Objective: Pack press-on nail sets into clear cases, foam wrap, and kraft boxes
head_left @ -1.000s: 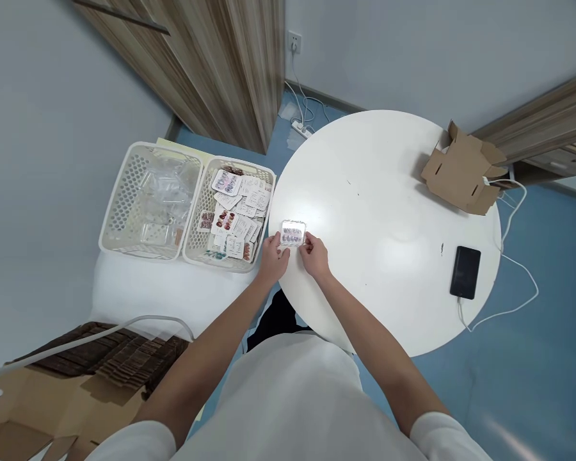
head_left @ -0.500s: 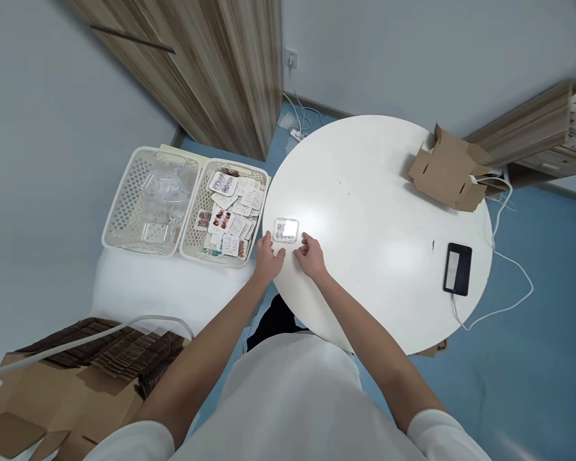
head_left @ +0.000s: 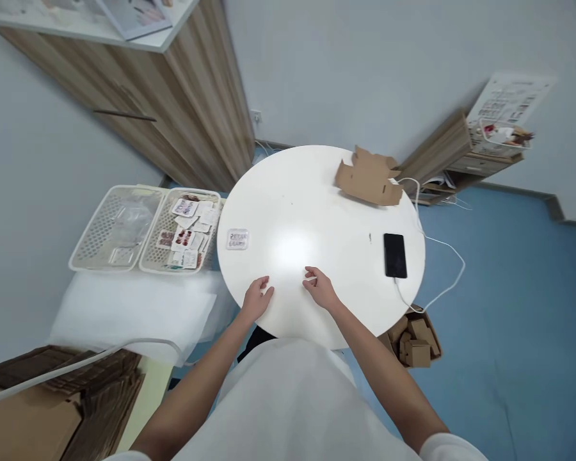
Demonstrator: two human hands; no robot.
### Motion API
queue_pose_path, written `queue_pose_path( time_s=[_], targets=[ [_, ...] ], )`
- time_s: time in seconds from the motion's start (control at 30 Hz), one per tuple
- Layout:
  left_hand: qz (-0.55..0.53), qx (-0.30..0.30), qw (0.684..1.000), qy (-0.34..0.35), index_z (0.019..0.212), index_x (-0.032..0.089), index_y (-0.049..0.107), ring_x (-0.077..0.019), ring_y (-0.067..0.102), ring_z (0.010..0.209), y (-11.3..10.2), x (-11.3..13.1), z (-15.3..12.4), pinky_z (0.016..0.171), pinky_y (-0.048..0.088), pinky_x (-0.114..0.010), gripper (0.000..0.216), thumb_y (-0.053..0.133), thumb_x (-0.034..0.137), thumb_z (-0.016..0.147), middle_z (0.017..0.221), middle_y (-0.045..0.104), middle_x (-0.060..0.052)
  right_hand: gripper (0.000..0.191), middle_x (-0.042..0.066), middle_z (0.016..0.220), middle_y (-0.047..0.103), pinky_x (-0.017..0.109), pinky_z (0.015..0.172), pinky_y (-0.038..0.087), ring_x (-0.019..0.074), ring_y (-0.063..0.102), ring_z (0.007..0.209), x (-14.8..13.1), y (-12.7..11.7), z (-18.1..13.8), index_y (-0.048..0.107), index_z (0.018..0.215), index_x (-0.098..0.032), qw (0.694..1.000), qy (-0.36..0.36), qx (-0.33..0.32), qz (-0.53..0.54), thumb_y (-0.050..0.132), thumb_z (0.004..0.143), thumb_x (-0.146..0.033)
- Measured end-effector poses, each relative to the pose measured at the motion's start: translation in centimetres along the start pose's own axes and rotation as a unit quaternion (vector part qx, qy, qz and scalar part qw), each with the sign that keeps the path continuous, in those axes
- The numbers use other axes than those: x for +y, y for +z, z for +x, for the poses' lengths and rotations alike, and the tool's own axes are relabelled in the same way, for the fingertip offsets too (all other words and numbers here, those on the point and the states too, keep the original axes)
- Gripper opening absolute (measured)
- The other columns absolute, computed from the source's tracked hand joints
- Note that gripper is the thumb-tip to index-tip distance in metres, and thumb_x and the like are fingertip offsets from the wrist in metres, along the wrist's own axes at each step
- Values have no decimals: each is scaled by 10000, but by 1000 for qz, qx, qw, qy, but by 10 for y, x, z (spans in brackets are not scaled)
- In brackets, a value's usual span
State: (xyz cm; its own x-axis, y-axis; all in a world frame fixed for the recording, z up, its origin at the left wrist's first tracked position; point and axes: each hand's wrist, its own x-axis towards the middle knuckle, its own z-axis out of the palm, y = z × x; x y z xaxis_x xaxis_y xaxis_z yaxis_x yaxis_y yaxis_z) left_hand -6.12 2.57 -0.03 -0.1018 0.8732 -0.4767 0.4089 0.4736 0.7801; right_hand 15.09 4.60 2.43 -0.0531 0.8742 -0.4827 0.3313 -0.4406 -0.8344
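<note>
My left hand (head_left: 258,299) is at the near edge of the round white table (head_left: 326,218), palm inward, thumb apart from the curved fingers. Opposite it, over the same edge, is my right hand (head_left: 320,289), fingers loosely bent and spread from the thumb. Nothing shows in either hand. A small clear case (head_left: 237,239) holding rows of purplish press-on nails lies on the table's left side, beyond my left hand and apart from it.
Left of the table stand a white basket of nail cards (head_left: 185,238) and a basket with clear plastic packs (head_left: 125,224). An unfolded cardboard box (head_left: 369,179) lies at the back right. A black phone-like device (head_left: 395,255) trails a white cable. Cardboard boxes (head_left: 417,342) sit below.
Both hands have drawn back from the clear case, which stays on the table. The head view has turned right and lifted, showing more wall and shelf.
</note>
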Motion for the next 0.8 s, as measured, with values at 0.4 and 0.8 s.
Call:
queue_pose_path(
  time_s=[0.4, 0.8],
  targets=[
    [46, -62, 997, 1, 1053, 192, 550, -206, 551, 996, 74, 4, -44, 805, 455, -333, 373, 533, 355, 719, 1082, 593, -84, 665, 148, 935, 614, 391, 769, 386, 289, 549, 944, 70, -188, 8, 249, 1347, -142, 923, 152, 238, -262, 478, 778, -399],
    [60, -5, 998, -15, 1110, 172, 524, -215, 536, 1022, 57, 0, -56, 824, 452, -347, 420, 495, 386, 750, 1105, 580, -106, 484, 27, 765, 617, 268, 630, 389, 182, 578, 748, 37, -132, 4, 319, 1283, -218, 941, 42, 144, -302, 395, 835, -382]
  ],
)
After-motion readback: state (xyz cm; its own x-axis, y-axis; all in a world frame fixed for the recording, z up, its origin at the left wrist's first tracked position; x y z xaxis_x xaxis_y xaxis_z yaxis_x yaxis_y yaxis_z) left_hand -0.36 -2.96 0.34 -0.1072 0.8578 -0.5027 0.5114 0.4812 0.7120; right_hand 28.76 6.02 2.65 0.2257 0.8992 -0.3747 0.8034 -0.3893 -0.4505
